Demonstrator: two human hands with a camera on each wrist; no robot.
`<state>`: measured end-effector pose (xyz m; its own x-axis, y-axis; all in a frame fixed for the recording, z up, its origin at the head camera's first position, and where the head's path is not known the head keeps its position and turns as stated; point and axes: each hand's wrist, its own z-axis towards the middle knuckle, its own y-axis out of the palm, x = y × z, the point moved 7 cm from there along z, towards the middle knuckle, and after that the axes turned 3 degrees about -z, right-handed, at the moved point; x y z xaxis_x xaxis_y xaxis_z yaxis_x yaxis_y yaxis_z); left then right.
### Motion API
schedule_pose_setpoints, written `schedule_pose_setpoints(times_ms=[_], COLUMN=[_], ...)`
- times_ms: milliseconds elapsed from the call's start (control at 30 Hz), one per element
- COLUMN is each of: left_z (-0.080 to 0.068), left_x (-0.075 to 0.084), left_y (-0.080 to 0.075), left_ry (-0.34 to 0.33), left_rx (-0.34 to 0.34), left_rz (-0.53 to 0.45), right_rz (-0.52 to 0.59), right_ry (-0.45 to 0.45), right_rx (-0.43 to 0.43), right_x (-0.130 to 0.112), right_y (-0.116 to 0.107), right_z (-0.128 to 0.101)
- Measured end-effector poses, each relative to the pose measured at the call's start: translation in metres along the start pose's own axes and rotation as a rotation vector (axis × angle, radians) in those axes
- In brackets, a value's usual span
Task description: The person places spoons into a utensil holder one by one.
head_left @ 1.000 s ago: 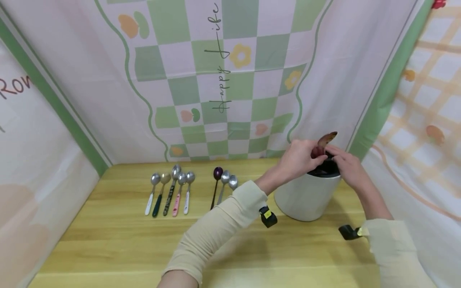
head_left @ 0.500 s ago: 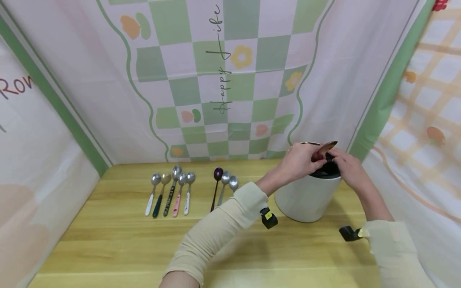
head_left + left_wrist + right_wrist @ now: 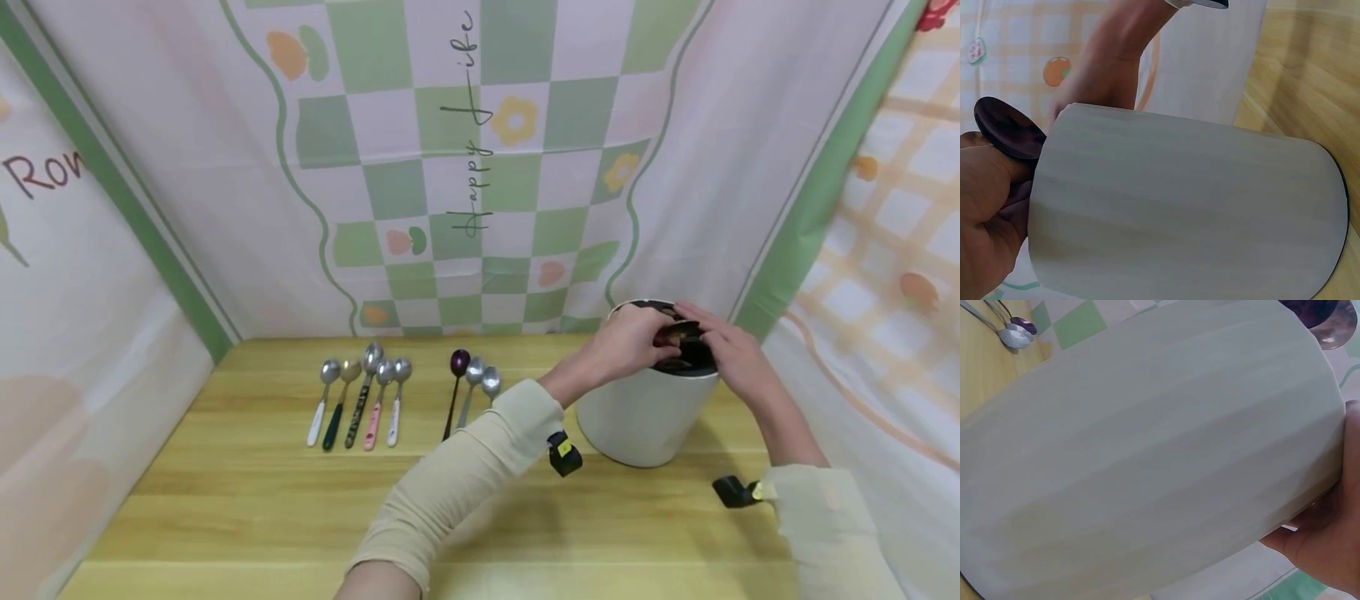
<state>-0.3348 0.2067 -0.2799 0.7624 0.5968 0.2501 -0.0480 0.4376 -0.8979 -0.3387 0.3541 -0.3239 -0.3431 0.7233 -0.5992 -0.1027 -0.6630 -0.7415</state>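
Note:
A white ribbed canister (image 3: 645,421) with a dark inside stands upright on the right of the table. Over its mouth, my left hand (image 3: 628,337) pinches spoons between thumb and fingers. One dark, glossy spoon bowl (image 3: 1007,128) leans out at the rim in the left wrist view. From the right wrist, a purple spoon bowl (image 3: 1313,307) and a copper-coloured spoon bowl (image 3: 1339,328) show past the rim; their handles are hidden. On the far right side of the canister, my right hand (image 3: 738,354) grips the rim, fingers curled over the edge.
Several spoons with coloured handles, among them a pink-handled spoon (image 3: 372,427), lie in a row at the left. Closer to the canister lie a dark purple spoon (image 3: 460,363) and two silver spoons, partly behind the left sleeve (image 3: 450,483). Printed cloth (image 3: 555,250) hangs behind the table.
The spoon bowl in my left hand has tipped and sunk from above the rim down to the canister's mouth. My right hand keeps its place at the rim.

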Motion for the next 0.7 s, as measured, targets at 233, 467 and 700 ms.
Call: schedule_pose_setpoints(times_ms=[233,467,700], left_z=[0.0028,0.002,-0.001], left_x=[-0.001,-0.0002,0.0015], left_y=[0.0042,0.0036,0.0037], left_ry=[0.02,0.057,0.111], left_rx=[-0.031,-0.031,-0.07], left_rz=[0.018,0.012,0.014], right_rz=[0.002,-0.015,-0.028], right_ry=[0.012,0.006,0.003], right_rx=[-0.03,-0.018,-0.009], right_x=[-0.0014,-0.0009,0.0], right_y=[0.001,-0.0004,-0.0001], right_z=[-0.0005,-0.0008,-0.0003])
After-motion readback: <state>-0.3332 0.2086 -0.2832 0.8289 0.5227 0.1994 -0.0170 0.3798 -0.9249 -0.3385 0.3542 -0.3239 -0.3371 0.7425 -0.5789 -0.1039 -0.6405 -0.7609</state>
